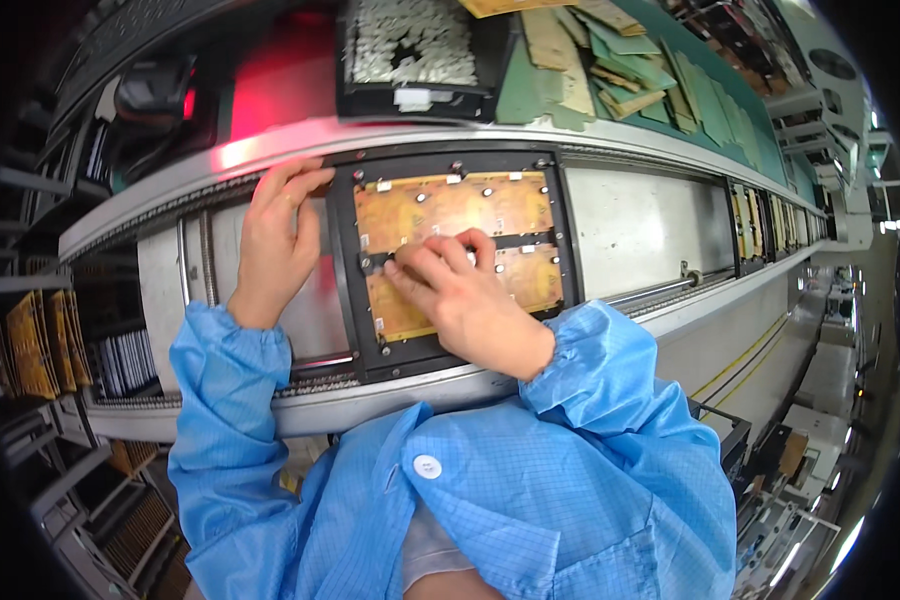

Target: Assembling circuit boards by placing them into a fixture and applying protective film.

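Note:
A black frame pallet (344, 290) lies across the conveyor rails in front of me. Two tan circuit boards sit in it, the far board (450, 205) and the near board (530, 280), parted by a black bar. My right hand (475, 305) rests over the near board, its fingers curled and thumb and index finger together at the bar's left end. Whatever they pinch there is hidden. My left hand (278, 240) is raised beside the pallet's left edge, fingers loosely bent and apart, fingertips by its far left corner. Nothing shows in it.
Beyond the far rail stands a black bin (410, 50) of small whitish parts. Green and tan board scraps (620, 65) are heaped to its right. More pallets with boards (760, 220) sit farther right on the conveyor. Upright tan boards (35, 345) stand in a rack at left.

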The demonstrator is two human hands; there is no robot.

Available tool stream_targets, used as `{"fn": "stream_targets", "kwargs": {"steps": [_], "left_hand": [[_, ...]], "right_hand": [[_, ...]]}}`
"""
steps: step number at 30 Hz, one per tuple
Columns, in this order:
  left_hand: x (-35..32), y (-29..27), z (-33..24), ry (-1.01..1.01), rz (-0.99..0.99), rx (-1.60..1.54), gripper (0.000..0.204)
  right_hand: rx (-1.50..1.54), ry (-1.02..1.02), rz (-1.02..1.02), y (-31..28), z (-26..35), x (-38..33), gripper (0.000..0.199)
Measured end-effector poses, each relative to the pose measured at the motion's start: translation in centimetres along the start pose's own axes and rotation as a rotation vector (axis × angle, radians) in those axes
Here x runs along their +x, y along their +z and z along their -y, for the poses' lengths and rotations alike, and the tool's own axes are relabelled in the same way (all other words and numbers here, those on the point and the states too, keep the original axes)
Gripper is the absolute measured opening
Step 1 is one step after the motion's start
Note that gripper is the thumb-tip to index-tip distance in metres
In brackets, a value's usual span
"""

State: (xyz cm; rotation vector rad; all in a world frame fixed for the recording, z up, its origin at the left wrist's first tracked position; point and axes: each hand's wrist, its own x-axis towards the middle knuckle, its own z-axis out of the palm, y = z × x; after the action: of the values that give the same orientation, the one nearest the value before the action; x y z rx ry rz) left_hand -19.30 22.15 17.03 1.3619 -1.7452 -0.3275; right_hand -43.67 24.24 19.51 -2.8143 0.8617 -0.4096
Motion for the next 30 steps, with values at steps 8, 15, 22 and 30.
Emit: {"fn": "stream_targets", "kwargs": {"steps": [8,15,22,30], "left_hand": [[-1.8,1.1,2.3,-0.436,0.112,-0.206,0.021],[-1.9,2.2,2.7,-0.481,0.125,-0.308,0.023],[-1.7,2.1,2.6,-0.495,0.116,-0.386,0.022],[-1.5,2.2,2.2,-0.507,0.120,-0.398,0.020]], "right_hand": [[0.095,0.214,-0.255,-5.0,-8.1,0.1,0.035],[0.015,0.864,-0.277,-5.2,-23.3,4.4,0.045],[0.220,1.069,-0.229,-5.6,-23.8,7.2,0.048],[0.661,0.941,-0.687,-6.4,-29.2,6.5,0.027]]}}
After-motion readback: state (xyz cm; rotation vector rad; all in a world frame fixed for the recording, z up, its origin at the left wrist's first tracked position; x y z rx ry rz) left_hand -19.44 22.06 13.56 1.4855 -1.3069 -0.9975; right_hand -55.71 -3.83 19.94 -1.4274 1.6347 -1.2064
